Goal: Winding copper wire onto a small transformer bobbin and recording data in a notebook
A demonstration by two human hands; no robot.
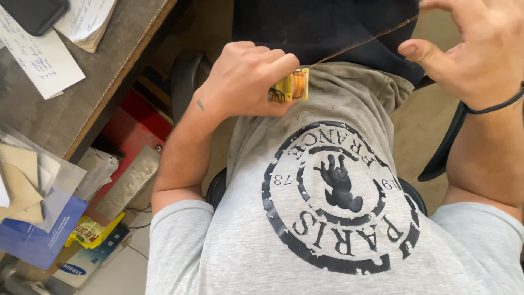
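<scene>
Both hands are up at my waist: my left hand (pixel 245 82) has its grip closed around a small yellow coil bobbin (pixel 292 87) against my grey shirt (pixel 327 229), while my right hand (pixel 475 49) is spread open beside the thin copper wire (pixel 360 46) running off it.

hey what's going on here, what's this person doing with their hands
A seated person in a grey printed T-shirt grips a small yellow coil bobbin wound with copper wire in the left hand, held against their stomach. A thin strand of copper wire runs taut from the bobbin up toward the right hand, whose fingers are spread open. A desk with papers sits at the left.
</scene>
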